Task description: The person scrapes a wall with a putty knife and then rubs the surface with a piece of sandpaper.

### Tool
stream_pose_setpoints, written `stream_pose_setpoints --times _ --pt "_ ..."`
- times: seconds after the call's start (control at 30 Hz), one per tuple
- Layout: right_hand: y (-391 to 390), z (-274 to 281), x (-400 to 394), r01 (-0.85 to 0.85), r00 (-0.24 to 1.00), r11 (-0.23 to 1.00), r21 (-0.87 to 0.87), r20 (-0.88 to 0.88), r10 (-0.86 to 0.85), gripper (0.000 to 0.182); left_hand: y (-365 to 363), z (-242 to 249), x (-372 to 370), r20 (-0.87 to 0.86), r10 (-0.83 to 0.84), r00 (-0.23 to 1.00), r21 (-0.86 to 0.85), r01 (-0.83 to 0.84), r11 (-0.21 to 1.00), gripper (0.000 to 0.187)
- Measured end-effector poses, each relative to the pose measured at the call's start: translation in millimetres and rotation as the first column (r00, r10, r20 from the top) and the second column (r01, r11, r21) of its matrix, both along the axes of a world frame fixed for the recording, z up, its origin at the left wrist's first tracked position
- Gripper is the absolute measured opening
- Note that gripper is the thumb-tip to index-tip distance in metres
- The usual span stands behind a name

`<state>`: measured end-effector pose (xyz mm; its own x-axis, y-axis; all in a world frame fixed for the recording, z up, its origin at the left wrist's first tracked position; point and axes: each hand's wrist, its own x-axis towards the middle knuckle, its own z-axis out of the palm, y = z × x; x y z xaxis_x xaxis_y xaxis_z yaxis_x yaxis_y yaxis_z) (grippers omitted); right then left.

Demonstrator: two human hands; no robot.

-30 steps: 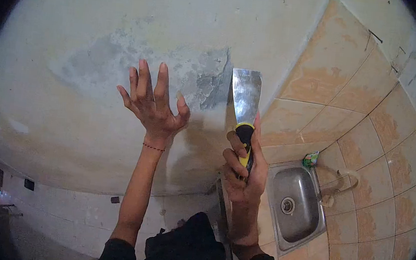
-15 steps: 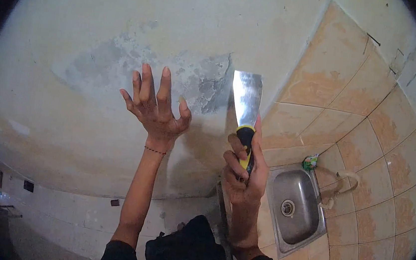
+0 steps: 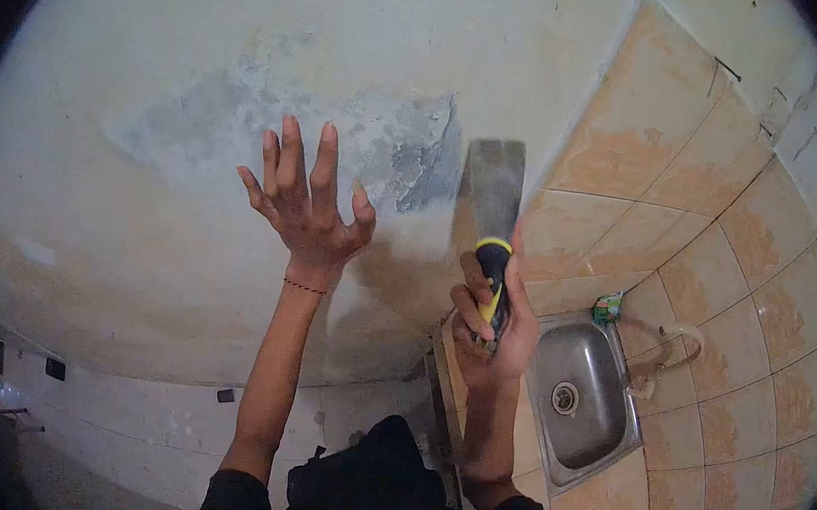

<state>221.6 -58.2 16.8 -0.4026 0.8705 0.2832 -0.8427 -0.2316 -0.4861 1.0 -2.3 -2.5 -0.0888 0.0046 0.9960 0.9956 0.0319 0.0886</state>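
Note:
My left hand point(image 3: 306, 221) is spread flat against the painted wall point(image 3: 371, 35), a thin cord around its wrist. Its fingertips reach the lower edge of a grey patch point(image 3: 210, 118) where the paint has come off. Rough, flaking paint point(image 3: 423, 153) borders the patch on the right. In my right hand point(image 3: 504, 333) is a putty knife point(image 3: 496, 193), gripped by its black and yellow handle. The wide metal blade points up and stands to the right of the flaking area, slightly blurred.
To the right, a steel sink point(image 3: 588, 435) is set into a tiled counter point(image 3: 616, 496), with a pale tap point(image 3: 685, 346) beside it. A small green packet point(image 3: 607, 307) sits at the sink's back corner. Orange-patterned tiles point(image 3: 637, 130) cover the adjoining wall.
The putty knife has moved slightly right, and its blade has gone from shiny to dull as its angle changed. My left hand stays on the wall.

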Motion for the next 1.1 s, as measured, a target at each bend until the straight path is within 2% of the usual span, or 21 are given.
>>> stream_pose_setpoints --times 0.07,0.17,0.2,0.23,0.3,0.37,0.4,0.5,0.6,0.7,0.8,0.9,1.0,1.1 --pt "-1 -10 2 0.071 0.997 0.996 0.059 0.006 -0.072 0.055 0 -1 0 0.004 0.004 1.000 0.002 -0.004 1.000 0.064" --pt "-7 -10 8 0.224 0.880 0.935 0.274 0.356 -0.315 0.050 -2 0 0 0.000 0.016 1.000 -0.005 -0.016 1.000 0.063" --pt "-3 -11 6 0.341 0.669 0.759 0.554 0.425 -0.610 0.048 -2 0 0 0.000 0.021 1.000 -0.012 -0.021 1.000 0.063" --pt "8 -11 3 0.341 0.387 0.502 0.795 0.368 -0.845 0.046 -2 -1 0 0.001 0.025 1.000 -0.018 -0.025 1.000 0.062" --pt "18 -4 -6 0.224 0.037 0.178 0.958 0.174 -0.984 0.043 -3 -1 -1 0.004 0.029 1.000 -0.026 -0.029 0.999 0.062" --pt "18 5 -17 0.225 -0.062 0.115 0.968 0.132 -0.989 0.041 -4 -2 -1 0.006 0.030 1.000 -0.035 -0.029 0.999 0.062" --pt "17 6 -20 0.206 -0.096 0.174 0.963 0.197 -0.976 0.042 -3 -2 -1 0.007 0.032 0.999 -0.034 -0.032 0.999 0.062" --pt "14 -5 -19 0.175 -0.139 0.194 0.965 0.219 -0.966 0.042 -2 -2 -1 0.005 0.032 0.999 -0.037 -0.032 0.999 0.062" --pt "6 -23 -16 0.173 -0.123 0.268 0.948 0.290 -0.949 0.041 -3 -3 0 0.015 0.030 0.999 -0.040 -0.029 0.999 0.062" --pt "5 -24 -14 0.169 -0.109 0.257 0.952 0.277 -0.955 0.042 -3 -1 -1 0.017 0.031 0.999 -0.037 -0.030 0.999 0.062" --pt "11 -7 -16 0.172 -0.083 0.196 0.965 0.212 -0.974 0.042 -3 -1 0 0.017 0.006 1.000 -0.025 -0.006 1.000 0.062" --pt "15 7 -18 0.178 -0.067 0.201 0.963 0.216 -0.974 0.041 -4 0 1 0.019 -0.004 1.000 -0.026 0.005 1.000 0.062" --pt "15 -4 -20 0.204 -0.039 0.209 0.956 0.221 -0.974 0.042 -3 0 1 0.013 0.005 1.000 -0.021 -0.004 1.000 0.063" --pt "6 -7 -23 0.206 0.020 0.339 0.918 0.342 -0.939 0.042 -4 0 2 0.017 0.002 1.000 -0.022 -0.001 1.000 0.064"
